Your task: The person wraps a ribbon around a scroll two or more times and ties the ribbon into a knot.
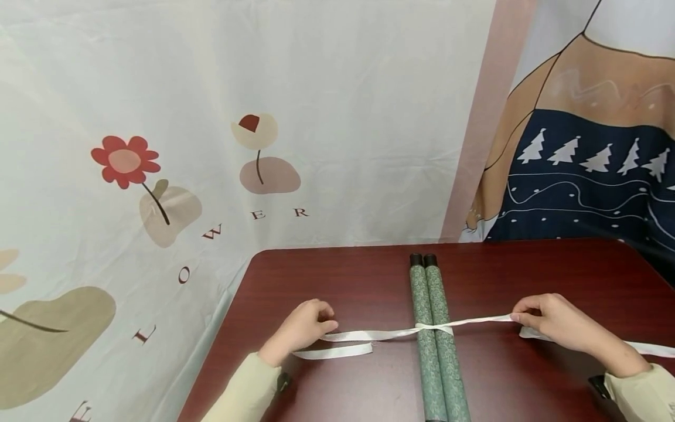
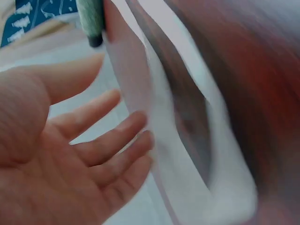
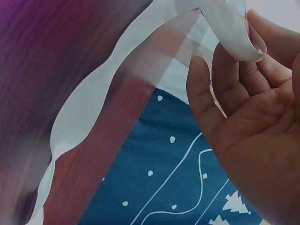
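Two green patterned scrolls [image 1: 420, 299] with black ends lie side by side on the table, pointing away from me. A white ribbon [image 1: 379, 336] wraps around both near their middle and crosses on top. My right hand [image 1: 561, 322] pinches the right-hand part of the ribbon between thumb and fingers, pulling it fairly straight. In the right wrist view, more ribbon [image 3: 84, 112] trails down from that hand. My left hand [image 1: 300, 331] is beside the ribbon's left part. The left wrist view shows its fingers [image 2: 117, 131] loosely spread, with the ribbon [image 2: 168, 154] folded in a loop beyond them.
The dark red table [image 1: 337, 281] has rounded far corners. Behind it hangs a pale cloth [image 1: 358, 117] printed with flowers and letters, and a navy part with white trees at the right. Ribbon [image 1: 651, 350] also runs to the right past my right wrist.
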The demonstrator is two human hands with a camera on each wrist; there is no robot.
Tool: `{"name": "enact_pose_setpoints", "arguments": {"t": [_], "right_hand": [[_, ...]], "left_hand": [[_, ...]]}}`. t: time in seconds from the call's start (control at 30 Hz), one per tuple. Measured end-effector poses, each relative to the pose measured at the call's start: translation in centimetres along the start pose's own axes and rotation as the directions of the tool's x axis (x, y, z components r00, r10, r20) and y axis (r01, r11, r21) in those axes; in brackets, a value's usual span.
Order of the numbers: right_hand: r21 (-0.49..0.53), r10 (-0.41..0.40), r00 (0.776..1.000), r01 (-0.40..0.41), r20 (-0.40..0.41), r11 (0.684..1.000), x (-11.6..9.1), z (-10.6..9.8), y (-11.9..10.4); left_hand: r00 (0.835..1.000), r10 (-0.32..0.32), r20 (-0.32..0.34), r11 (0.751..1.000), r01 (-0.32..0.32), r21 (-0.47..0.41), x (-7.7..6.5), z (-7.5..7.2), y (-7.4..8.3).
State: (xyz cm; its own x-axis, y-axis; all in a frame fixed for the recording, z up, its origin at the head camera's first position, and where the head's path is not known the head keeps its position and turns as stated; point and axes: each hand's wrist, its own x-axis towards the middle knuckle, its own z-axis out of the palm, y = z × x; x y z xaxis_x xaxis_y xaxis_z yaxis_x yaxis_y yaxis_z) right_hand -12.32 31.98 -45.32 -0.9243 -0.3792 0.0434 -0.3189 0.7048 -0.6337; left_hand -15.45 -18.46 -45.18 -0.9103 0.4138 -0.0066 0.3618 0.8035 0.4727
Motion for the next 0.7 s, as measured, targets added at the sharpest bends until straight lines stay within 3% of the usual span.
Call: {"name": "enact_pose_setpoints", "arguments": {"t": [0.17,0.33,0.47,0.6,0.7], "right_hand": [[-0.002,-0.003,1.0,0.003,-0.011,1.0,0.1,0.1,0.1],[0.001,0.012,1.0,-0.012,-0.022,1.0,0.2,0.3,0.0],[0.003,0.021,0.999,-0.021,-0.03,1.0,0.1,0.4,0.0],[0.007,0.028,0.999,-0.028,-0.033,1.0,0.0,0.4,-0.1],[0.008,0.033,0.999,-0.032,-0.035,0.999,0.0,0.3,0.0]], "left_hand": [[0.994,0.107,-0.019,0.993,-0.108,-0.05,1.5,1.0,3.2],[0.981,0.186,0.051,0.979,-0.181,-0.09,2.7,2.6,5.5],[0.956,0.265,0.125,0.961,-0.251,-0.117,3.4,4.0,6.5],[0.932,0.292,0.212,0.95,-0.257,-0.178,3.9,5.0,6.9],[0.928,0.261,0.267,0.958,-0.214,-0.191,3.9,5.2,7.0]]}}
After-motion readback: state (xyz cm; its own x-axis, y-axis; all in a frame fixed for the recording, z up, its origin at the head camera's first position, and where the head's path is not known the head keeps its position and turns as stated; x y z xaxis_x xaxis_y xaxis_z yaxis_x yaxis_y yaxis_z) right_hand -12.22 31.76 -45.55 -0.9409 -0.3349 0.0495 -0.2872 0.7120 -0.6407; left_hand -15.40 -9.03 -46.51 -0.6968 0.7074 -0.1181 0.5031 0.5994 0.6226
